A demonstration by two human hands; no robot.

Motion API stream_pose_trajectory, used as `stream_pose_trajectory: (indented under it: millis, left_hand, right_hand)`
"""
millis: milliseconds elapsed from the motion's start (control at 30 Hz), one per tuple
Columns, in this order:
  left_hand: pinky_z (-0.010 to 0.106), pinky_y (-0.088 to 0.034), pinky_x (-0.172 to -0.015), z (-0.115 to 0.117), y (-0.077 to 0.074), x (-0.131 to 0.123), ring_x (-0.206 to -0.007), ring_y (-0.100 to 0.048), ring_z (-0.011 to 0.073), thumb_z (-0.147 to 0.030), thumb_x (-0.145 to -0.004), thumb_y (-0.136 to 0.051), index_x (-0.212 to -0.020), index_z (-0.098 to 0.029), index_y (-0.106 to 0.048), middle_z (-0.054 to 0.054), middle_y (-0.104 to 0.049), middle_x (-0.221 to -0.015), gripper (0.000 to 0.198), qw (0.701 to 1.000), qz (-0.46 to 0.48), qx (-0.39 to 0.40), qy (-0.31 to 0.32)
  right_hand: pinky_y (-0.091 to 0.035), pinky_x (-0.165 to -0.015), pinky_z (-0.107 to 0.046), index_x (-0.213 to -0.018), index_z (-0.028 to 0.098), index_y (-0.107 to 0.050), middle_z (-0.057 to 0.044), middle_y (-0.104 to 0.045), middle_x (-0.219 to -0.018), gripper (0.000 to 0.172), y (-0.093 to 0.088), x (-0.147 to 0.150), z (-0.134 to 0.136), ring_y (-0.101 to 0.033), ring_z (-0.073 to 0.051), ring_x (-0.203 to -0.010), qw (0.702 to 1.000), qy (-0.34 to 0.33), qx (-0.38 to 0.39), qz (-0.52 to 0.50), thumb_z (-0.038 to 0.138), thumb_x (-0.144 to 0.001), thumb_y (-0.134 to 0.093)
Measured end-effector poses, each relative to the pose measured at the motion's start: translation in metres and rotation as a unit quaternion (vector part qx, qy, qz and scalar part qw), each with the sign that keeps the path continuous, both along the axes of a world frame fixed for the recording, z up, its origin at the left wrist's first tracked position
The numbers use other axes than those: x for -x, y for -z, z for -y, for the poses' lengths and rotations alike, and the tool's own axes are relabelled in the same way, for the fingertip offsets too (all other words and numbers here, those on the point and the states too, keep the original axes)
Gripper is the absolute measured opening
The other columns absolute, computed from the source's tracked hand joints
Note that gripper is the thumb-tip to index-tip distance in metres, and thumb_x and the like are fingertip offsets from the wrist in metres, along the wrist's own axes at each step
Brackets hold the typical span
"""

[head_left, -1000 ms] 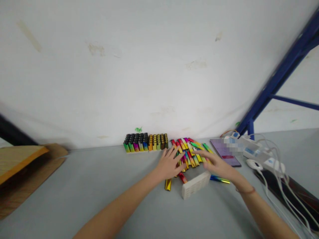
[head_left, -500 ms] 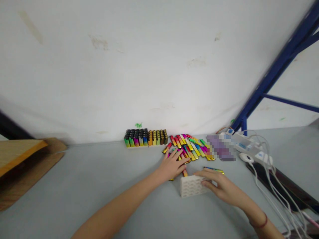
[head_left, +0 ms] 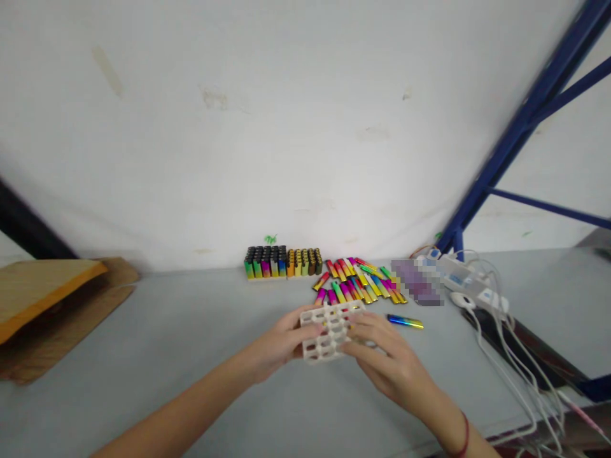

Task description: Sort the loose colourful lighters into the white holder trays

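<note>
A white plastic lighter tray (head_left: 329,315) with rows of holes is held up above the table between both hands. My left hand (head_left: 286,337) grips its left side, the thumb lying over the near face. On the right side, my right hand (head_left: 382,350) has its fingers closed on the tray. Just beyond it lie many loose shiny lighters (head_left: 353,289) in bright mixed colours, some partly hidden by the tray. One blue and yellow lighter (head_left: 405,321) lies apart, to the right.
Against the wall stand upright lighters with black tops (head_left: 265,262) and gold-topped lighters (head_left: 304,262) in trays. A power strip (head_left: 472,283) with white cables (head_left: 506,369) lies right, near a blue metal frame (head_left: 506,140). Cardboard (head_left: 109,299) is at left.
The tray has moved left and turned so its holes face me. My left hand has left the loose lighters and now grips the tray too. The view has shifted slightly.
</note>
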State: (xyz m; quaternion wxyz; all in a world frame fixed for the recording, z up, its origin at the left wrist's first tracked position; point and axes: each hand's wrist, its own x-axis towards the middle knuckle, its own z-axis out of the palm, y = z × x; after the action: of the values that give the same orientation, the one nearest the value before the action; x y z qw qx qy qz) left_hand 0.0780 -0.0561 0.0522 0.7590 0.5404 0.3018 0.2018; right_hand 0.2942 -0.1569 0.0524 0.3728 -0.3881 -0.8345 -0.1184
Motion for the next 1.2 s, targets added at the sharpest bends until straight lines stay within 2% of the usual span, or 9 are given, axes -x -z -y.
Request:
stream_pose_trajectory:
  millis: [100,233,333,533,667,733,900,1000,1200]
  left_hand:
    - [0.032,-0.054,-0.082,-0.016,0.002,0.056,-0.103,-0.066,0.0251,-0.046,-0.065,-0.084,-0.117,-0.020,-0.053,0.009,-0.067,-0.114,0.066,0.989,-0.053,-0.017,-0.140]
    - [0.026,-0.055,-0.065,-0.065,0.016,0.150,-0.078,-0.070,0.0192,-0.040,-0.071,-0.081,-0.114,-0.020,-0.047,0.003,-0.071,-0.085,0.058,0.906,-0.203,-0.097,-0.358]
    - [0.022,-0.051,-0.055,-0.102,0.025,0.194,-0.072,-0.069,0.0179,-0.036,-0.078,-0.074,-0.112,-0.018,-0.051,0.002,-0.070,-0.080,0.044,0.867,-0.244,-0.156,-0.405]
    - [0.032,-0.051,-0.078,-0.163,0.035,0.182,-0.093,-0.065,0.0259,-0.033,-0.086,-0.059,-0.128,-0.010,-0.050,0.009,-0.069,-0.096,0.048,0.784,-0.418,-0.295,-0.351]
    - [0.051,-0.036,-0.100,-0.168,0.032,0.155,-0.122,-0.048,0.0385,-0.034,-0.085,-0.054,-0.126,-0.005,-0.051,0.022,-0.058,-0.121,0.050,0.613,-0.511,-0.425,-0.428]
    - [0.052,-0.033,-0.103,-0.153,0.026,0.136,-0.123,-0.046,0.0358,-0.029,-0.089,-0.046,-0.124,-0.006,-0.053,0.021,-0.057,-0.121,0.042,0.575,-0.459,-0.505,-0.452]
    - [0.040,-0.039,-0.103,-0.078,0.021,0.056,-0.114,-0.054,0.0245,-0.031,-0.098,-0.038,-0.122,-0.021,-0.057,0.009,-0.061,-0.118,0.033,0.674,-0.262,-0.681,-0.114]
    - [0.046,-0.032,-0.109,-0.044,0.036,0.006,-0.136,-0.035,0.0314,-0.042,-0.096,-0.049,-0.138,-0.026,-0.048,0.011,-0.042,-0.145,0.045,0.665,-0.247,-0.702,0.066]
    - [0.056,-0.024,-0.111,-0.030,0.068,-0.039,-0.142,-0.020,0.0372,-0.059,-0.094,-0.047,-0.149,-0.030,-0.033,0.012,-0.025,-0.156,0.064,0.668,-0.279,-0.674,0.147]
  right_hand:
    - [-0.038,-0.107,-0.053,-0.131,0.025,-0.056,-0.011,-0.051,-0.138,0.046,0.014,-0.002,-0.006,-0.034,-0.031,-0.138,0.995,0.075,0.035,0.062,0.030,-0.085,-0.063]
    - [-0.024,-0.108,-0.067,-0.140,0.029,-0.048,-0.011,-0.038,-0.149,0.063,0.050,-0.044,-0.012,-0.019,-0.038,-0.143,0.958,0.237,0.137,0.085,0.055,-0.083,-0.060]
    - [-0.021,-0.101,-0.076,-0.140,0.034,-0.047,-0.011,-0.039,-0.148,0.064,0.079,-0.069,-0.019,-0.024,-0.042,-0.140,0.928,0.295,0.208,0.095,0.062,-0.083,-0.054]
    - [-0.025,-0.097,-0.078,-0.137,0.036,-0.050,-0.010,-0.042,-0.146,0.057,0.097,-0.063,-0.029,-0.029,-0.043,-0.137,0.911,0.325,0.238,0.088,0.062,-0.086,-0.048]
    - [-0.035,-0.105,-0.061,-0.139,0.025,-0.049,-0.012,-0.040,-0.147,0.056,0.096,-0.066,-0.025,-0.030,-0.036,-0.139,0.931,0.301,0.201,0.055,0.054,-0.090,-0.047]
    - [-0.037,-0.106,-0.055,-0.134,0.018,-0.053,-0.015,-0.045,-0.142,0.053,0.098,-0.076,-0.018,-0.035,-0.034,-0.136,0.933,0.314,0.171,0.039,0.050,-0.092,-0.045]
    - [-0.048,-0.092,-0.049,-0.113,0.017,-0.066,-0.015,-0.064,-0.108,0.044,0.101,-0.095,-0.004,-0.061,-0.029,-0.100,0.915,0.360,0.172,0.057,0.047,-0.095,-0.039]
    - [-0.054,-0.074,-0.040,-0.111,0.018,-0.065,-0.012,-0.065,-0.092,0.047,0.098,-0.087,-0.005,-0.065,-0.025,-0.080,0.900,0.375,0.218,0.054,0.050,-0.097,-0.033]
    - [-0.051,-0.062,-0.032,-0.109,0.020,-0.063,-0.007,-0.067,-0.084,0.048,0.080,-0.073,-0.026,-0.066,-0.021,-0.068,0.890,0.371,0.263,-0.012,0.057,-0.094,-0.036]
